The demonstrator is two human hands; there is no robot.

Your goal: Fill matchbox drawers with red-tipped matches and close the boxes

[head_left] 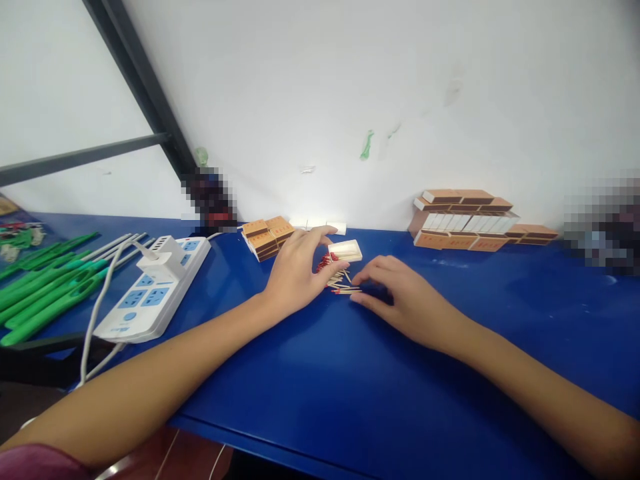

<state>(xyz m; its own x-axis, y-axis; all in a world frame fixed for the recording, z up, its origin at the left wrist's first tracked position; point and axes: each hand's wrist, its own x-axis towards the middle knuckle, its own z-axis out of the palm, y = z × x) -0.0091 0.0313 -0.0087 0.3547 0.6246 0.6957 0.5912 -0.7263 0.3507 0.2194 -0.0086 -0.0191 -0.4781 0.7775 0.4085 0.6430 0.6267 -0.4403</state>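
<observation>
A loose heap of red-tipped matchsticks (336, 283) lies on the blue table. Just behind it is a small white matchbox tray (345, 251) with some matchsticks inside. My left hand (296, 270) curves around the left side of the heap and tray, thumb and fingers spread apart. From the right, my right hand (400, 297) reaches to the near edge of the heap. Its thumb and forefinger are apart, on either side of the ends of a few matchsticks. Part of the heap is hidden behind my left thumb.
Stacked matchboxes (270, 235) stand behind my left hand; a larger stack (463, 223) is against the wall at right. White trays (320, 225) lie at the back. On the left are a power strip (160, 293), its cable and green-handled tools (55, 293).
</observation>
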